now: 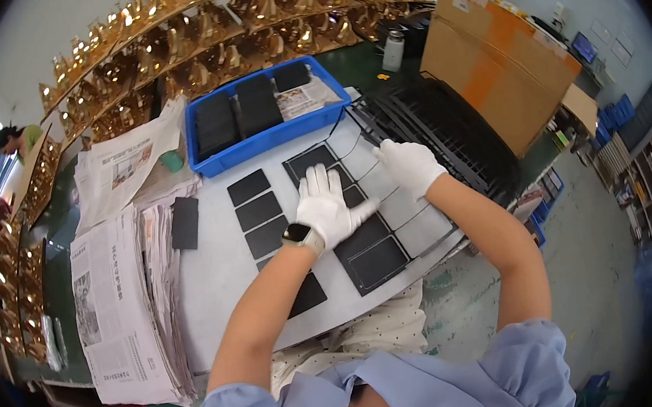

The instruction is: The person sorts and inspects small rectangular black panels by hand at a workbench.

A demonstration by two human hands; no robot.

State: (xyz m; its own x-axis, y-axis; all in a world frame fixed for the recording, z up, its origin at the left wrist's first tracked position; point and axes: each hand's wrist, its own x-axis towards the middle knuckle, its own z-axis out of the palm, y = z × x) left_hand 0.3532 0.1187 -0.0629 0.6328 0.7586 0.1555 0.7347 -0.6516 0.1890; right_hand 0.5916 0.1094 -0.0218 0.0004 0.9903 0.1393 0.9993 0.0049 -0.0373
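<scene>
My left hand [325,207], in a white glove with a watch at the wrist, lies flat with its fingers stretched out on a column of black rectangular panels [375,264]. Thin black wires of a frame [413,216] run out from that column to the right. My right hand [410,168], gloved in white too, is closed at the frame's wires, the fingertips partly hidden. Left of my left hand, a second column of loose black panels [258,211] lies on the white work surface [217,292]. My left forearm covers part of it.
Behind stands a blue tray [273,140] with stacked black panels and newspaper. Newspaper piles [120,309] flank the left, a single black panel [185,223] beside them. Black wire frames [445,133] are heaped right, near a cardboard box [497,65] and bottle [393,52]. Gold-coloured pieces [207,30] line racks.
</scene>
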